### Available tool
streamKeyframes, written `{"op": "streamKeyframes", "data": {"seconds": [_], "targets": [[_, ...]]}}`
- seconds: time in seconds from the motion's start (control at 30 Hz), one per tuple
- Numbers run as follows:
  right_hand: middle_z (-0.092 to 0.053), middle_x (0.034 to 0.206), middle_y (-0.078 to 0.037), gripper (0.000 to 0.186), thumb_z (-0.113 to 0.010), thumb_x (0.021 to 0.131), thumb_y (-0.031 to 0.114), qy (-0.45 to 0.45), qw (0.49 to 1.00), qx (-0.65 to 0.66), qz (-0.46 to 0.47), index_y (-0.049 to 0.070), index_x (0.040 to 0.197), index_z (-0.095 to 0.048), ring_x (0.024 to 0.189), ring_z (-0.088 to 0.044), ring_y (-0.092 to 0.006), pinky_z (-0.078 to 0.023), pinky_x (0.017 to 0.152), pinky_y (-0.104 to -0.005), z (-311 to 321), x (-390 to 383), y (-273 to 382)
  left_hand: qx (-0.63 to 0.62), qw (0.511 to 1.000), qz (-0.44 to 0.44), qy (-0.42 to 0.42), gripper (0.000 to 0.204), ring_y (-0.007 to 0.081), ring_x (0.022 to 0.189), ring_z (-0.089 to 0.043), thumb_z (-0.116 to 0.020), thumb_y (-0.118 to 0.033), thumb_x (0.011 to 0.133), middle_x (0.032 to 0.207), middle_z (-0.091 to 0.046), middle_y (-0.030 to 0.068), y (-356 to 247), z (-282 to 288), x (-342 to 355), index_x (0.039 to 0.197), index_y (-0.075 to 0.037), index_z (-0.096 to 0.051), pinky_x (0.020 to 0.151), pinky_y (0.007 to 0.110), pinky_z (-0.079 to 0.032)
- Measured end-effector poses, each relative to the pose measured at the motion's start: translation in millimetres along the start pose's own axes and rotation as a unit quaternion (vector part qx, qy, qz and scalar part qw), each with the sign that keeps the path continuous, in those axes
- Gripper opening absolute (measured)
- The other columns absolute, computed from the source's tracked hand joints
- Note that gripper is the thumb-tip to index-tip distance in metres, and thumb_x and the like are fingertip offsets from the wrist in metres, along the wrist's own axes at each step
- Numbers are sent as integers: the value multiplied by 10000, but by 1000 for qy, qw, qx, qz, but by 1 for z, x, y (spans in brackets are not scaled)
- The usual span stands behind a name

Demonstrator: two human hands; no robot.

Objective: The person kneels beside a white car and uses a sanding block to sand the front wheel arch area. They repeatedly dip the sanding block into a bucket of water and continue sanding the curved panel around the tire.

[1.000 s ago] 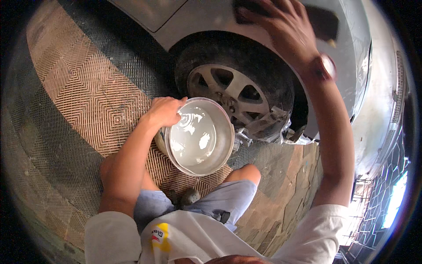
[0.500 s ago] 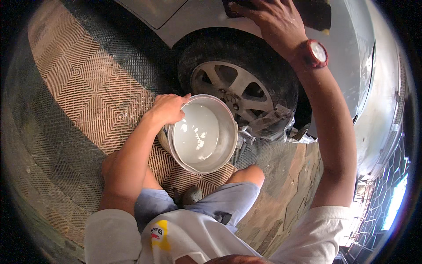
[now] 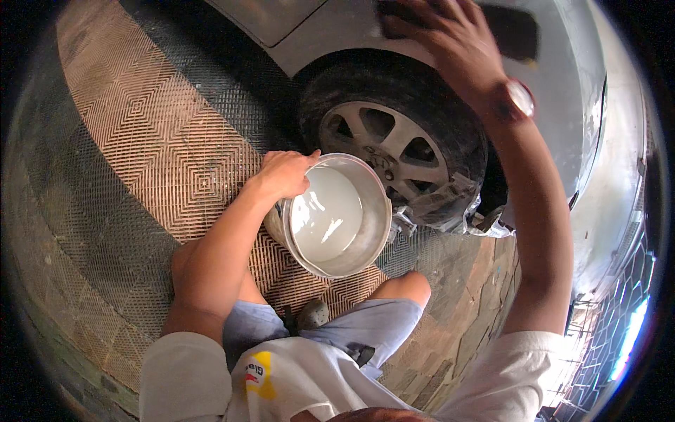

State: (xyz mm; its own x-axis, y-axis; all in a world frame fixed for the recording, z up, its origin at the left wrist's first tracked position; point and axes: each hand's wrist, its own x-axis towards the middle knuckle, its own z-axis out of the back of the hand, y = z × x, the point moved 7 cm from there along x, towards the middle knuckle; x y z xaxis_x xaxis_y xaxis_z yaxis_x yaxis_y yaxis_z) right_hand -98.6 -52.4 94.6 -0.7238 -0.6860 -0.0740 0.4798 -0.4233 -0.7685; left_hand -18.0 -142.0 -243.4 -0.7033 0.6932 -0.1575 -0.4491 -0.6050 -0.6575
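My left hand (image 3: 287,174) grips the left rim of a pale round bucket (image 3: 377,221), thumb and fingers closed over the edge. Cloudy whitish liquid (image 3: 325,211) lies in the bucket, with bright reflections on its surface. The bucket is tilted slightly and stands or hangs between my knees and the car wheel. Up at the far right, my right hand (image 3: 460,46), smeared by motion, is spread over a dark rectangular block (image 3: 519,34) against the car's grey body panel. Part of the block is hidden beneath the fingers. A red watch (image 3: 519,98) is on that wrist.
A car wheel (image 3: 385,141) with a spoked rim stands just beyond the bucket. Crumpled plastic sheeting (image 3: 450,204) hangs at its lower right. Tan and dark grid floor tiles (image 3: 162,133) spread to the left. The car's bumper (image 3: 612,211) curves down on the right.
The whole view has shifted a little, moving the wheel and bucket rightward. My right wrist has come slightly nearer, and that hand is now blurred. My left hand keeps its grip on the bucket.
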Motion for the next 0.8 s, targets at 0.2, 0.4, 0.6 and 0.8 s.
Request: {"op": "streamKeyframes", "data": {"seconds": [0.2,0.4,0.6,0.8], "targets": [[-523,1623,-38,488,-656,1004,213,27,998,3,-57,298,1484,-659,1457,-430,-290,-274,1265,-538,7,-14,0,1,1000,-10,29,800,415,1198,-697,-678,-183,859,1262,-744,218,-15,-3,14,1636,-213,-491,1062,536,-531],[-562,1570,-59,369,-647,995,221,-3,999,14,-30,232,1350,-747,1433,-447,-283,-315,1231,-481,17,-30,-10,-26,999,37,29,808,383,1254,-688,-695,-232,852,1346,-729,202,8,4,7,1635,-256,-496,1098,489,-530],[-569,1604,9,655,-651,898,19,29,986,1,-163,369,1448,-704,1391,-562,-306,-377,1217,-501,41,-235,-84,-14,998,-2,53,793,379,1256,-688,-674,-238,872,1361,-722,197,-18,7,14,1642,-243,-484,1113,496,-517],[-570,1597,7,539,-646,938,78,-49,997,12,-64,346,1398,-731,1441,-516,-283,-364,1226,-483,6,-71,-34,-3,999,13,49,779,393,1238,-691,-667,-204,880,1348,-721,213,-14,6,7,1638,-204,-487,1106,508,-519]]}}
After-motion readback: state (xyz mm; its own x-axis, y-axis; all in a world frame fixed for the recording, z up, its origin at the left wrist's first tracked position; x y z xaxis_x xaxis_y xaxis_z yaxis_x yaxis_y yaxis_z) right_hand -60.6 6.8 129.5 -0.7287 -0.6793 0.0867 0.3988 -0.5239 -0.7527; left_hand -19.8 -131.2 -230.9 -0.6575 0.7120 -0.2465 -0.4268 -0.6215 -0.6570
